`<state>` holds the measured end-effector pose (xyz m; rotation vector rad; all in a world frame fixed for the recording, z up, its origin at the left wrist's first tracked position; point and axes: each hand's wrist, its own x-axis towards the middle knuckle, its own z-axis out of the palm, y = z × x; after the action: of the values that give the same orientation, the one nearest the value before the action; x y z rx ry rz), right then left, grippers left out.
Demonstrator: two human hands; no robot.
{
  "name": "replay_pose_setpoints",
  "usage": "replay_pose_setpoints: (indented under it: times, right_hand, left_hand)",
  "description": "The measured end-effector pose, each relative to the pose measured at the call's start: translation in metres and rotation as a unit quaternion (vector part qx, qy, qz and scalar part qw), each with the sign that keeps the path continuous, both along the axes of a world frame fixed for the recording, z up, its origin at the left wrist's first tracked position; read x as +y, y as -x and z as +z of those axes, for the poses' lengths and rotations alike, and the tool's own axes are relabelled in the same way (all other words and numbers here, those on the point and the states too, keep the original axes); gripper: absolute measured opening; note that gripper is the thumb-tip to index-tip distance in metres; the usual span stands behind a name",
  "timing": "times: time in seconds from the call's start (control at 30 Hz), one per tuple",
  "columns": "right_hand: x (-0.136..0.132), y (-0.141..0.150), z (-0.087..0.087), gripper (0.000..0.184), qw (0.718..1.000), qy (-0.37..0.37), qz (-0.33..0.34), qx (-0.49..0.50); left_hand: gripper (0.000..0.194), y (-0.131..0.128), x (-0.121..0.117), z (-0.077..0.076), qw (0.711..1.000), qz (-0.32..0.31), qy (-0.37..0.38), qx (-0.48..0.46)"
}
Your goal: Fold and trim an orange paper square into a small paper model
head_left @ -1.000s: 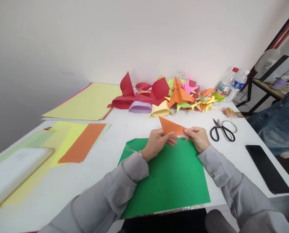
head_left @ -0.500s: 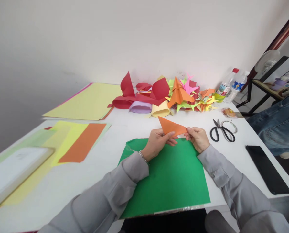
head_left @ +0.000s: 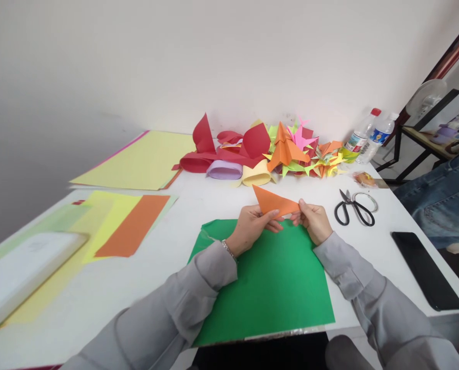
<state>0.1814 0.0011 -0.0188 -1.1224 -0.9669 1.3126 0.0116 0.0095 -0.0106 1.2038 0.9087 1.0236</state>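
Observation:
A folded orange paper triangle [head_left: 272,201] is held just above the white table [head_left: 214,200], over the far edge of a green sheet [head_left: 270,288]. My left hand [head_left: 252,226] pinches its lower left side with thumb and fingers closed. My right hand [head_left: 313,220] pinches its right corner, fingers curled. Both arms wear grey sleeves, and a bracelet sits on my left wrist.
A pile of folded paper shapes [head_left: 268,151] lies at the back by the wall. Black scissors [head_left: 353,208] and a black phone [head_left: 426,268] lie at right, two bottles [head_left: 368,136] behind. Yellow and orange sheets [head_left: 131,223] lie at left. A person in jeans [head_left: 441,203] sits at right.
My right hand's fingers have shifted slightly along the orange paper's right corner; the paper stays in almost the same place.

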Motion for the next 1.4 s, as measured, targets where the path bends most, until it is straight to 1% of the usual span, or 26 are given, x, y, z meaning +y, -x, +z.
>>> replay_pose_setpoints:
  times: [0.07,0.2,0.27,0.43,0.53,0.7,0.9,1.03,1.2,1.4]
  right_hand:
    - [0.0007,-0.0001,0.0005,0.048,1.000,-0.003,0.000,0.017]
    - [0.0005,0.0000,0.0003,0.045,1.000,-0.012,0.006,0.029]
    - [-0.0006,0.0001,-0.0002,0.040,1.000,-0.012,0.012,0.009]
    - [-0.0038,0.0006,0.0001,0.028,0.997,-0.033,0.022,-0.065]
    - [-0.0046,0.0012,0.0007,0.026,0.997,-0.038,0.017,-0.070]
    - [-0.0049,0.0026,-0.0008,0.025,0.998,-0.027,0.038,-0.035]
    - [-0.0059,0.0022,-0.0014,0.023,0.995,-0.037,0.064,-0.060]
    - [-0.0061,0.0011,-0.0004,0.022,0.995,-0.046,0.057,-0.063]
    - [-0.0056,0.0007,0.0016,0.025,0.995,-0.046,0.045,-0.074]
    - [-0.0063,0.0012,0.0025,0.024,0.994,-0.048,0.040,-0.084]
  left_hand:
    - [0.034,-0.0001,0.0003,-0.0001,1.000,0.002,0.003,-0.005]
    - [0.034,-0.0001,0.0005,0.0001,1.000,0.010,0.012,-0.014]
    - [0.035,-0.0007,-0.0002,-0.0002,1.000,0.009,0.014,-0.014]
    - [0.037,-0.0032,-0.0036,-0.0013,1.000,-0.019,0.012,-0.013]
    - [0.036,-0.0040,-0.0050,-0.0011,1.000,-0.017,0.012,-0.012]
    - [0.031,-0.0035,-0.0048,-0.0011,1.000,-0.022,-0.005,-0.006]
    - [0.025,-0.0024,-0.0047,-0.0018,0.999,-0.047,-0.019,-0.015]
    - [0.026,-0.0027,-0.0045,-0.0019,0.998,-0.055,-0.004,-0.021]
    - [0.027,-0.0036,-0.0039,-0.0038,0.998,-0.052,0.013,-0.045]
    - [0.025,-0.0030,-0.0034,-0.0045,0.998,-0.045,0.004,-0.044]
